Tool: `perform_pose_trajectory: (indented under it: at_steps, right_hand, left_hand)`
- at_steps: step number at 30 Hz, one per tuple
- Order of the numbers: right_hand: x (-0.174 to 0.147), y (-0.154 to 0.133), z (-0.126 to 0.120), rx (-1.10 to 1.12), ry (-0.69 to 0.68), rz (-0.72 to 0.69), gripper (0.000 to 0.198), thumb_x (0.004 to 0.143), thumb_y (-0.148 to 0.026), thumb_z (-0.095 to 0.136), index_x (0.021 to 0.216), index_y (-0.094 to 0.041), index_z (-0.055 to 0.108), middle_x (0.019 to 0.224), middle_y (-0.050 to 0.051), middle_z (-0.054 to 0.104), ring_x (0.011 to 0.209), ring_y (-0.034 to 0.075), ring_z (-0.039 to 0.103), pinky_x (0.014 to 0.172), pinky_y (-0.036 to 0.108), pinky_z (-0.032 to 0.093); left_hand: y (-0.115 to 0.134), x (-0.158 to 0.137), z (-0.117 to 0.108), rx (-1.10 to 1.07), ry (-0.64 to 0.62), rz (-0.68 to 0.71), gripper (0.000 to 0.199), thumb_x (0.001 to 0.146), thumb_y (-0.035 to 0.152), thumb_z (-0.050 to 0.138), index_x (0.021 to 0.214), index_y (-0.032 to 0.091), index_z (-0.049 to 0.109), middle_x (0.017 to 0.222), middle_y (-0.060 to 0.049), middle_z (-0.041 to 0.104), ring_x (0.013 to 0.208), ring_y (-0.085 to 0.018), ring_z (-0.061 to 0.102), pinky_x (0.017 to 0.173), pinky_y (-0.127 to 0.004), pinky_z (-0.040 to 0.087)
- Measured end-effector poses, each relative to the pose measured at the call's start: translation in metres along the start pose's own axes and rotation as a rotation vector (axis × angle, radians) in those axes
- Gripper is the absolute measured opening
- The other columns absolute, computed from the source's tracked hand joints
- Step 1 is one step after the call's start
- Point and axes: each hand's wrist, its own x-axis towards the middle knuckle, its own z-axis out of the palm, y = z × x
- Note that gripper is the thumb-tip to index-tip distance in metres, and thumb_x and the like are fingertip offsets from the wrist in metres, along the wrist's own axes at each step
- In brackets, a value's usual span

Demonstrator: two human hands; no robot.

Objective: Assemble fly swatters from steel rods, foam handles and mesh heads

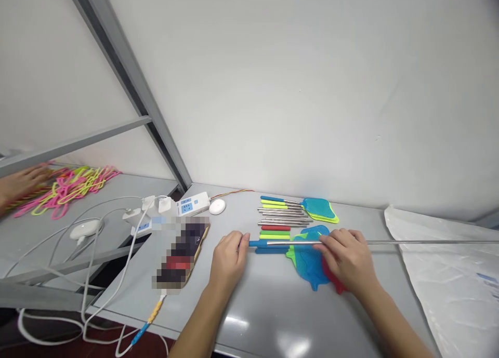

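My left hand is closed round the blue handle of a telescopic fly swatter rod. Further along its shiny metal shaft, my right hand pinches it, and the thin section runs on out of view at the right edge. Under the rod lies a pile of swatter heads in blue, green and red, partly hidden by my right hand. Loose coloured handle sleeves lie just behind the rod. Behind those are several metal rods and swatters with blue and yellow-green heads.
A phone with a blurred screen lies left, its cable attached. Power strips, a round white case and white cables stand behind it. Plastic wrap covers the right side. Another person's hand touches pink and yellow cords.
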Motion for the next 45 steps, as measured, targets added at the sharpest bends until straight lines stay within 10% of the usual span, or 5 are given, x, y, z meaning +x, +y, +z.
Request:
perform_pose_trajectory:
  at_steps: [20,35,45]
  right_hand:
    - [0.010,-0.035,0.005,0.015,0.039,-0.013,0.025,0.095,-0.034,0.050,0.080,-0.020,0.064,0.063,-0.002,0.057,0.064,0.012,0.046,0.069,0.031,0.027]
    - [-0.004,-0.001,-0.003,0.019,-0.111,-0.077,0.019,0.096,-0.027,0.047,0.094,-0.020,0.064,0.073,0.002,0.060,0.068,0.014,0.049,0.067,0.030,0.029]
    - [0.002,-0.022,0.001,-0.041,0.025,-0.136,0.015,0.094,-0.022,0.051,0.088,-0.019,0.065,0.064,0.000,0.055,0.060,0.013,0.042,0.059,0.029,0.026]
  left_hand:
    - [0.038,0.011,0.009,-0.102,-0.045,0.112,0.036,0.099,0.031,0.034,0.065,0.020,0.041,0.063,0.002,0.045,0.060,-0.013,0.044,0.059,-0.026,0.032]
    - [-0.006,0.018,-0.002,-0.064,0.134,0.023,0.039,0.098,0.028,0.038,0.060,0.020,0.030,0.057,0.003,0.036,0.055,-0.011,0.035,0.057,-0.027,0.026]
    - [0.015,0.012,0.013,-0.127,0.075,0.020,0.040,0.097,0.027,0.039,0.058,0.019,0.033,0.056,0.004,0.034,0.052,-0.010,0.034,0.055,-0.028,0.025]
